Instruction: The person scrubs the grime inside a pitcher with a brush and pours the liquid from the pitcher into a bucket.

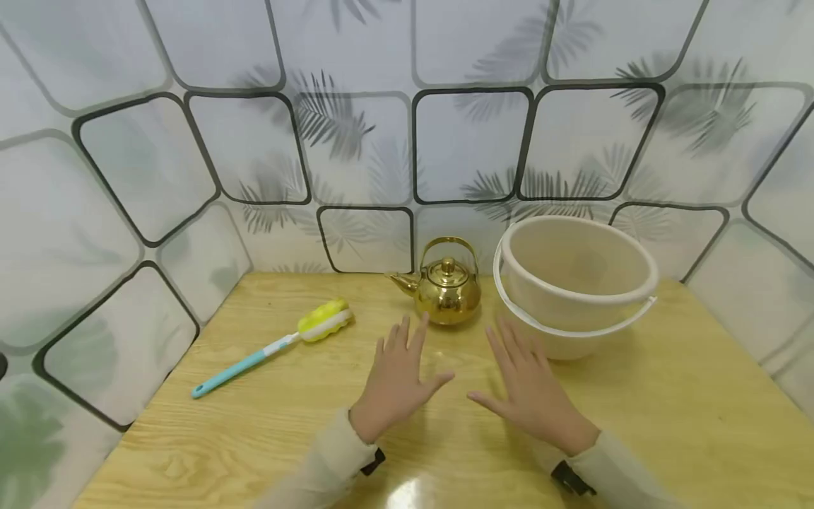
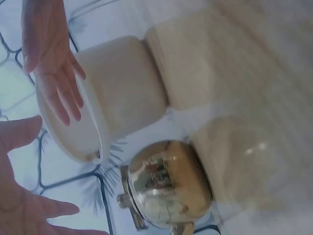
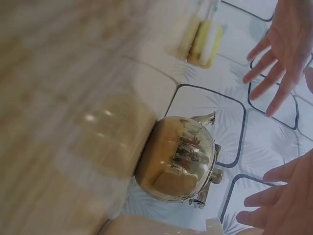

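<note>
Both hands hover palms down over the wooden table, fingers spread and holding nothing. In the head view the left hand [image 1: 396,385] is just in front and left of a shiny gold teapot [image 1: 448,293], whose spout points left. The right hand [image 1: 537,396] is in front of a whitish bucket [image 1: 566,311] with its handle hanging down at the front. The left wrist view shows the teapot [image 2: 168,186], the bucket [image 2: 124,83] and both hands. In the right wrist view the teapot [image 3: 178,159] lies between the table and the spread fingers.
A brush [image 1: 324,319] with a yellow and white sponge head and a blue handle lies on the left of the table [image 1: 254,445]. Behind and at both sides stands a patterned wall covering [image 1: 362,148] with dark outlines and leaf prints.
</note>
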{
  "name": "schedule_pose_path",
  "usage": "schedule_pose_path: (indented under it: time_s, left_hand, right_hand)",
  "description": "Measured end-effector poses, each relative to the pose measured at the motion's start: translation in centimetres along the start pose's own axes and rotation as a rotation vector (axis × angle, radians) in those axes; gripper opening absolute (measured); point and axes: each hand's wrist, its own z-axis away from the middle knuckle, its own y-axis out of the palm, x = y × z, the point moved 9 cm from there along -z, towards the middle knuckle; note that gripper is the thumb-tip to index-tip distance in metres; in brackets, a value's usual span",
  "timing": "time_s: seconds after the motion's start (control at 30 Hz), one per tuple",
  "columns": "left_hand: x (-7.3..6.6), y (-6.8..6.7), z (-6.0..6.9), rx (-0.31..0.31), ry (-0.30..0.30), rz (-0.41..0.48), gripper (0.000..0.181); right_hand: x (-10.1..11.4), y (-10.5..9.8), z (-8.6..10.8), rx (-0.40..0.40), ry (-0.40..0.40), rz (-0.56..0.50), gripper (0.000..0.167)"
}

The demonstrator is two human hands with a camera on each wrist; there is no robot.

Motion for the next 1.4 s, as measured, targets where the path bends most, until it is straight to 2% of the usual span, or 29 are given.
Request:
schedule_pose_path:
  time_s: [0.13,0.23,0.37,0.53,0.63,0.77,1.0,1.13,1.4]
  left_hand:
    - [1.0,-2.1,-2.3,-0.074,-0.002,0.085,0.080]
    - [2.1,-2.5,-4.3,-0.082,-0.033,0.155,0.077]
    - [3.6,-1.1,-6.1,-0.024,-0.108,0.237,0.077]
    - [5.4,0.9,-7.6,0.053,-0.185,0.276,0.084]
    - [6.1,1.6,-8.3,0.084,-0.198,0.310,0.088]
    - [6.5,2.3,-9.2,0.114,-0.187,0.339,0.092]
    - [6.9,3.9,-10.9,0.187,-0.153,0.394,0.100]
    - [7.1,4.8,-11.5,0.222,-0.151,0.405,0.105]
    - [7.4,5.4,-12.5,0.225,-0.181,0.406,0.107]
  right_hand:
    - [-0.5,-0.2,-2.3,0.041,0.047,-0.142,0.093]
    - [-1.3,0.1,-4.5,0.066,0.113,-0.289,0.093]
    - [-2.6,1.6,-7.1,0.081,0.226,-0.470,0.098]
    - [-4.3,3.9,-9.7,0.062,0.337,-0.606,0.105]
    - [-5.2,5.1,-10.6,0.055,0.388,-0.639,0.108]
    - [-6.0,5.7,-11.8,0.013,0.397,-0.674,0.110]
    - [-7.3,6.6,-12.3,0.018,0.454,-0.694,0.117]
    - [-7.7,7.1,-12.6,0.017,0.428,-0.717,0.116]
    - [-8.5,7.7,-12.8,0.046,0.384,-0.756,0.112]
